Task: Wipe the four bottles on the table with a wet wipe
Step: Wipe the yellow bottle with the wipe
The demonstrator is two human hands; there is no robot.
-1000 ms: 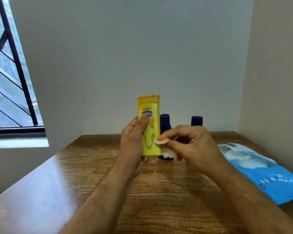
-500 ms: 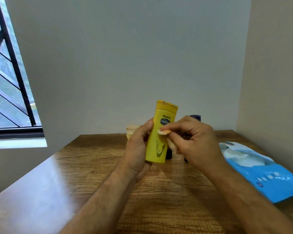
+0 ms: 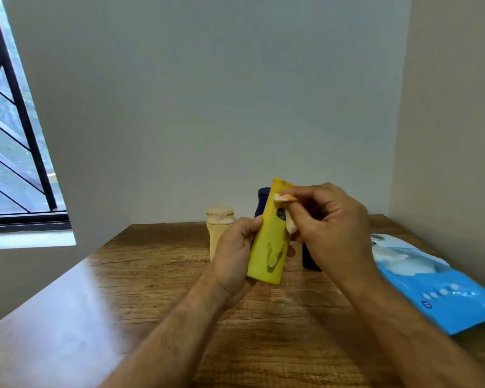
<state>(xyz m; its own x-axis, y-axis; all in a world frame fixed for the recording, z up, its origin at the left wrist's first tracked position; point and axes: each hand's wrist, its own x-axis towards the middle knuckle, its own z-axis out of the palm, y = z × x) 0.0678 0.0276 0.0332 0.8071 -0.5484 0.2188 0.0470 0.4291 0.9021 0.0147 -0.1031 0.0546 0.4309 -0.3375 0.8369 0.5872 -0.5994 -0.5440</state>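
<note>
Since earlier, right hand (image 3: 331, 228) has slid its wipe (image 3: 289, 224) up to yellow bottle's (image 3: 269, 247) cap end. Table (image 3: 140, 303): blue wipe pack (image 3: 443, 292) at right. Left hand (image 3: 233, 261) grips yellow bottle, tilted, above table. Cream bottle (image 3: 217, 228) and two dark-blue bottles (image 3: 263, 200) stand behind. Right fingers pinch wipe against yellow bottle.

dark blue plastic bottle (image 3: 263, 201): mostly hidden behind the yellow plastic bottle (image 3: 269, 249)
second dark blue bottle (image 3: 310, 257): largely behind the right hand (image 3: 331, 225)
blue wet-wipe packet (image 3: 443, 287): cut by right edge
</note>
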